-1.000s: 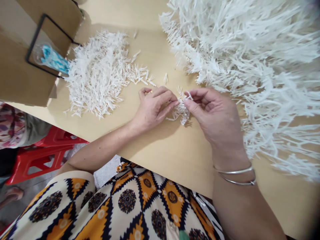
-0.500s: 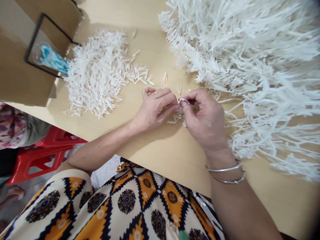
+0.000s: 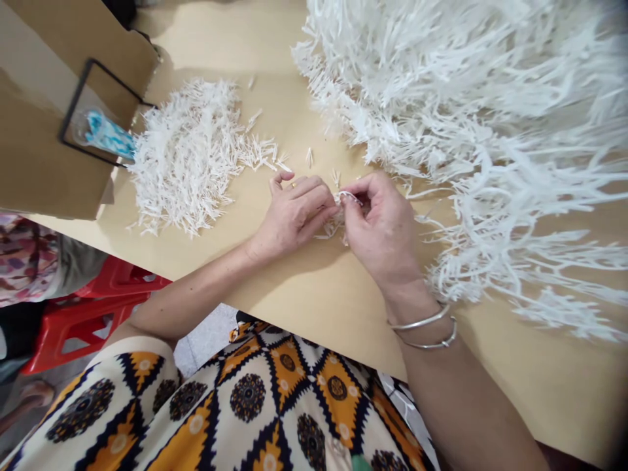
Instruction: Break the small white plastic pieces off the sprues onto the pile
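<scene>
My left hand (image 3: 297, 216) and my right hand (image 3: 381, 229) meet fingertip to fingertip just above the table. Between the right thumb and forefinger is a thin, curved white strand (image 3: 350, 195). The left fingertips are pinched at the strand's left end, where the exact hold is partly hidden. Short white pieces (image 3: 331, 229) lie under and between the hands. To the right spreads a large heap of long, branching white strands (image 3: 441, 98), some reaching close to my right hand. On the left is a smaller pile of short white branched bits (image 3: 186, 157).
A cardboard box (image 3: 44, 111) stands at the left edge of the table (image 3: 314, 294), with a black wire frame (image 3: 78, 98) and a clear cup with blue-and-white contents (image 3: 105, 134) beside the pile. Red stools (image 3: 88, 327) and part of another person (image 3: 29, 261) are at lower left.
The camera view has shifted a little, so the table and piles sit slightly differently in the picture. Both hands keep their pinch at the white strand, with little visible movement over the table.
</scene>
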Demonstrator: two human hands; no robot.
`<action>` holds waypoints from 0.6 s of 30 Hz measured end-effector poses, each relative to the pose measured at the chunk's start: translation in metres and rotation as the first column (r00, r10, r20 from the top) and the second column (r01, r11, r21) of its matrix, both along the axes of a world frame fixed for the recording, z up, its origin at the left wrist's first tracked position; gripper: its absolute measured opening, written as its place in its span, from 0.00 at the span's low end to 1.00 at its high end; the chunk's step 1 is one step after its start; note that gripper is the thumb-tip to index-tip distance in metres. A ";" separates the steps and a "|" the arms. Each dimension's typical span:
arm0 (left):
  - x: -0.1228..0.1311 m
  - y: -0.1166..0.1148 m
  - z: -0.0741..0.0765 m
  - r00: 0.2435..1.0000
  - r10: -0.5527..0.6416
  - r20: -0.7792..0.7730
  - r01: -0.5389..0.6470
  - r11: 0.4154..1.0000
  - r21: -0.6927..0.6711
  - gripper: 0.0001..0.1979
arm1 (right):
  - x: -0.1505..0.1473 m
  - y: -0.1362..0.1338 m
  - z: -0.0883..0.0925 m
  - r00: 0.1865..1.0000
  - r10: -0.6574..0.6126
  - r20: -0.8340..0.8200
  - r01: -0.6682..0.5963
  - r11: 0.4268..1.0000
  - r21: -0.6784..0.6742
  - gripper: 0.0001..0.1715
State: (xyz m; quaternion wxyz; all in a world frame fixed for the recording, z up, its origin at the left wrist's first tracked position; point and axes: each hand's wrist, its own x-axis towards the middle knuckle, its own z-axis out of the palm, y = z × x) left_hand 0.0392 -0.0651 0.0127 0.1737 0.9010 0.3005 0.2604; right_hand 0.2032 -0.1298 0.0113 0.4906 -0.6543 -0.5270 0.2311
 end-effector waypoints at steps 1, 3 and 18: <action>0.000 0.000 0.001 1.000 0.017 0.009 -0.017 1.000 -0.024 0.15 | 0.004 0.000 0.002 0.998 0.040 -0.057 -0.040 0.999 -0.012 0.05; 0.000 0.000 0.003 0.998 0.049 0.025 -0.047 0.997 -0.068 0.15 | 0.012 -0.001 0.008 0.983 0.108 -0.147 -0.114 0.993 -0.029 0.03; 0.000 0.000 0.003 0.998 0.035 -0.046 -0.041 0.991 -0.129 0.20 | 0.019 -0.006 0.014 0.972 0.191 0.139 -0.183 0.980 -0.072 0.05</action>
